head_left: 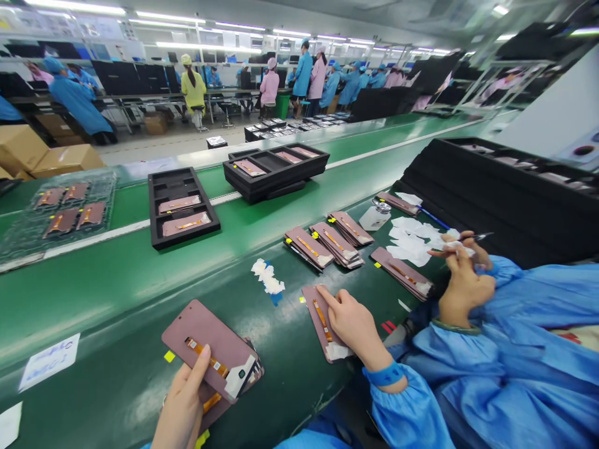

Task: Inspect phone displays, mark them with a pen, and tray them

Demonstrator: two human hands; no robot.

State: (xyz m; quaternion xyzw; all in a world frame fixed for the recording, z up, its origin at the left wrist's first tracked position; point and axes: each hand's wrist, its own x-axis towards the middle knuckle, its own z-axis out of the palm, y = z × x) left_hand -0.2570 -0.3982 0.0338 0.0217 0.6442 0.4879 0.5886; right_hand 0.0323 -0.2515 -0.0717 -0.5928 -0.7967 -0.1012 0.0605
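Note:
My left hand grips a mauve phone screen by its lower left edge, thumb across its orange flex cable. The screen is tilted above others, which it partly covers; a white strip with a small dark square is at its lower end. To the right, my right hand has its index finger on another phone screen and its other fingers curled at that screen's right edge. The thumb is hidden. A yellow tab sticks out at that screen's upper left corner. White stickers on a blue strip lie between and beyond my hands.
Stacked phone screens lie ahead, near a clear bottle and white wipes. At right are a co-worker's hands. Black trays and a clear blister tray stand on the green belt. A paper label lies left.

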